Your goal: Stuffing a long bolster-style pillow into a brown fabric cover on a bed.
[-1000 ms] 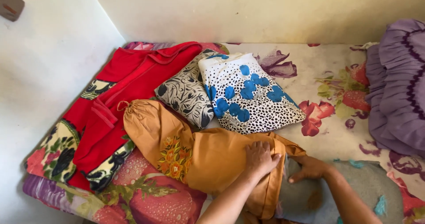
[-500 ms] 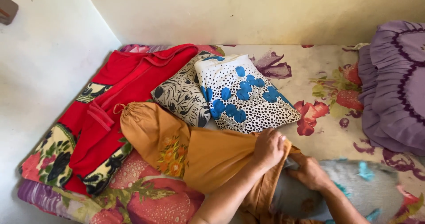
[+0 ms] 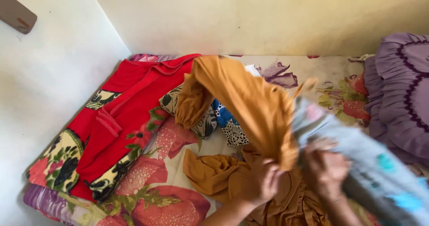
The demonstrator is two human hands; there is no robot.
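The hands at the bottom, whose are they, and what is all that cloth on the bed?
There is no machine here. A person wears a camera on the head, so you look down just as they do, and the two hands are their own. The left hand has its grip closed on an orange garment, which is lifted up with one sleeve hanging. The right hand holds a grey cloth with turquoise spots; it looks blurred. They work over a bed with a flowery sheet. On it lie a red garment, a folded black-and-white cloth and one with blue blotches, partly hidden. A purple frilled pillow sits at the right.
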